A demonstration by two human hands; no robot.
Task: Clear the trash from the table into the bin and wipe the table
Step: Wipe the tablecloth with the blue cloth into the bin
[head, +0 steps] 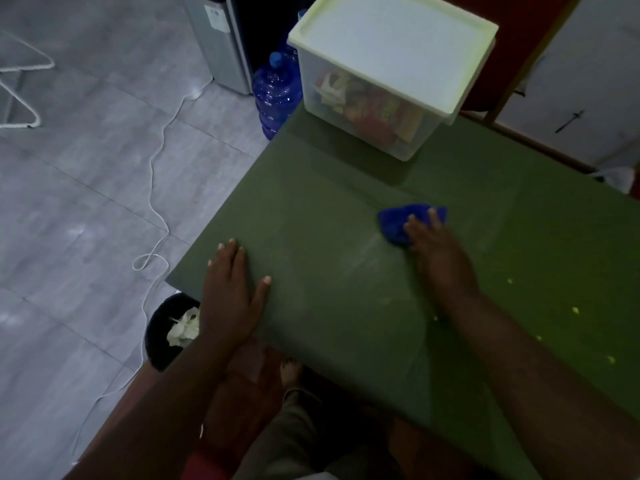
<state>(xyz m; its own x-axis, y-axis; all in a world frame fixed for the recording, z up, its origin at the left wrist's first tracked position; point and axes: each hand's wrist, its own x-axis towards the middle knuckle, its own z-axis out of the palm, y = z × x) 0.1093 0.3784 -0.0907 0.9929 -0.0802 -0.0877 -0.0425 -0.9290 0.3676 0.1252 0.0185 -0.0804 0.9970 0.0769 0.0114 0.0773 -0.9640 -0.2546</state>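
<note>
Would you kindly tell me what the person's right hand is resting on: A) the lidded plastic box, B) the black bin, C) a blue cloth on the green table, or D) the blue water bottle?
C: the right hand lies on a blue cloth, pressing it to the green table.

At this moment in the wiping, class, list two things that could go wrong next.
1. The yellow specks lie far from the bin, so the blue cloth may sweep them onto the floor.
2. Wiping farther could nudge the lidded container, which stands near the table's far edge.
</note>
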